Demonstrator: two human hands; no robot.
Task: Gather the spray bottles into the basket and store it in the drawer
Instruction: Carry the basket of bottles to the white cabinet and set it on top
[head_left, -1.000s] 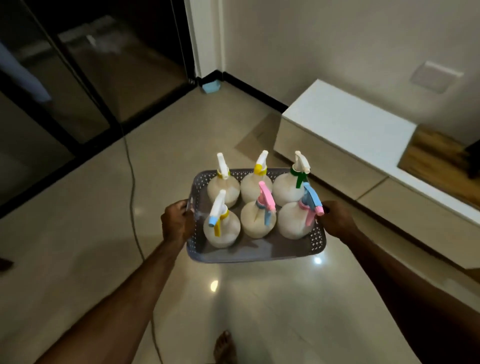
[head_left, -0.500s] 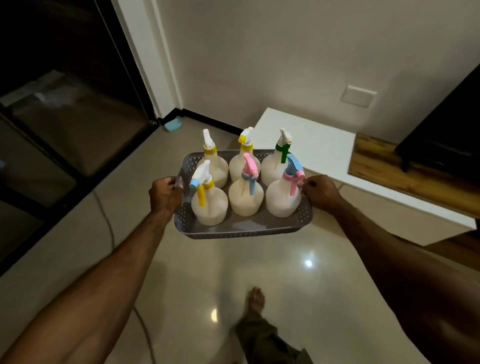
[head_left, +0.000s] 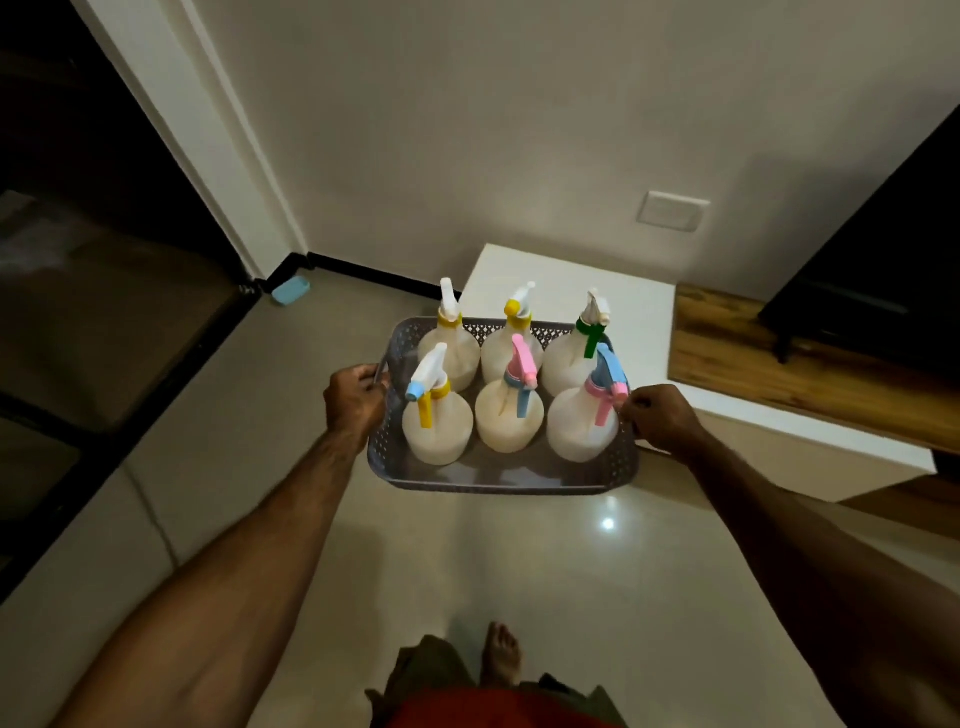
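Currently the left hand grips the grey basket at its left edge; the right hand grips its right edge. Six spray bottles stand upright inside, above the tiled floor.

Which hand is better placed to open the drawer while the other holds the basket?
Probably the right hand: it grips the basket on the side nearest the white cabinet.
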